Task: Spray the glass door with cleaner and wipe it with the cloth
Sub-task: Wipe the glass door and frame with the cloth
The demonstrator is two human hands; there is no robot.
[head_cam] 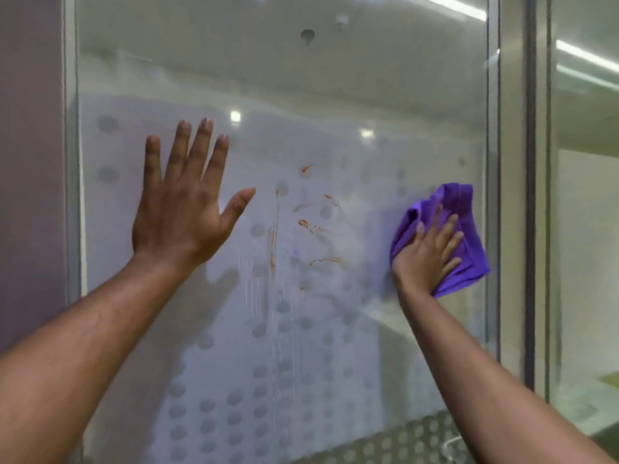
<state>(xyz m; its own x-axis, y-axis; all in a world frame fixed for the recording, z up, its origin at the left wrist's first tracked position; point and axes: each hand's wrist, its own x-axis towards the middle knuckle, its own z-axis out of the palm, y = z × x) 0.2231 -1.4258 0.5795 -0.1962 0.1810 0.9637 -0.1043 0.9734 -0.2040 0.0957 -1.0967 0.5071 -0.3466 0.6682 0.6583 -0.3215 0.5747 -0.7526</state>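
Glass fills almost the whole view: a tall glass door (pixel 335 78) with a pale frosted sheet behind it, covered in rows of grey dots (pixel 234 406). A grey metal frame (pixel 529 195) runs up the right side of the door, and more glass stands past it with long bright lights shining in it. On the left edge is a dull purple-grey wall (pixel 30 162). Two bare arms reach up from the bottom of the view. The left hand (pixel 181 209) is spread wide open, with all its fingers straight and apart, and it looks flat against the glass on the left part of the door. It holds nothing. The right hand (pixel 425 252) is smaller in the view and sits near the right edge of the door. Its fingers are straight and press a crumpled purple cloth (pixel 459 209) onto the glass. The cloth sticks out above and to the right of the hand. Between the two hands, in the middle of the door, are thin orange-brown smears (pixel 303 224), one long and running down, the others short and curly. Pale wet streaks (pixel 249 279) run down the glass just below them.
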